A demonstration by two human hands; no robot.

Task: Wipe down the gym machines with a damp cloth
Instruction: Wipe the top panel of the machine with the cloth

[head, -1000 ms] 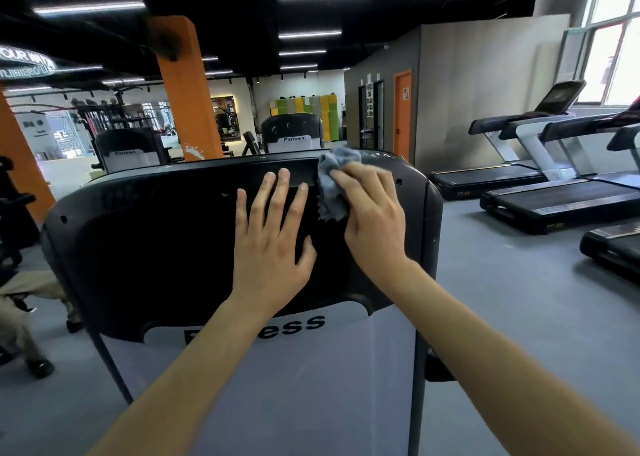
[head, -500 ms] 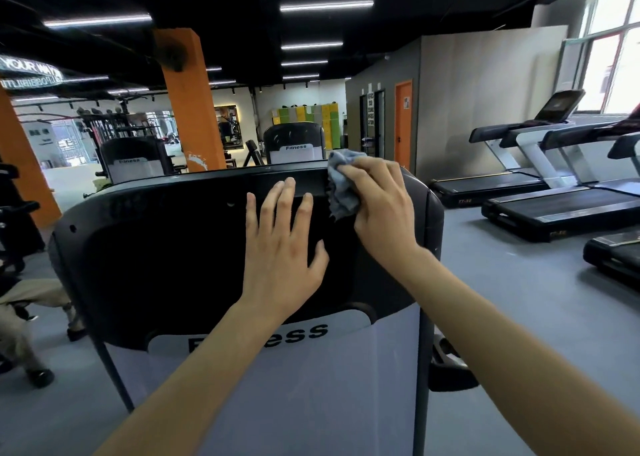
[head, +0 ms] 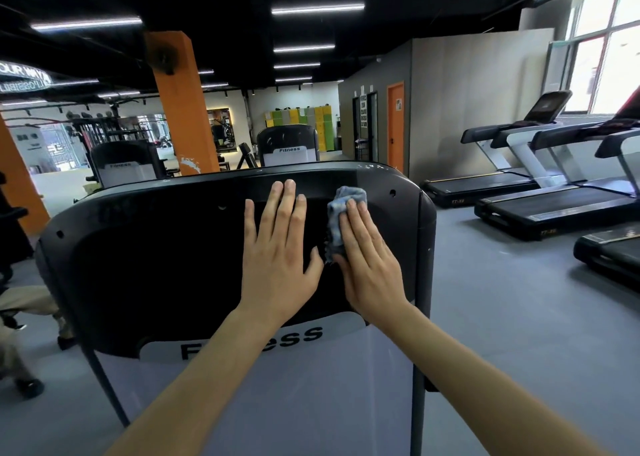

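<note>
Grey floor point(head: 502, 334) bearing a black gym machine point(head: 156, 265) and several treadmills point(head: 554, 215).

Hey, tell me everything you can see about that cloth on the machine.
The cloth is a small, pale blue-grey rag, soft and bunched into folds, with a darker frayed edge at its lower left. It lies against the upper right of the machine's black panel, near its top edge. The right hand presses it to the panel with straight fingers, covering its lower right part. Whether it is damp cannot be told.
</note>
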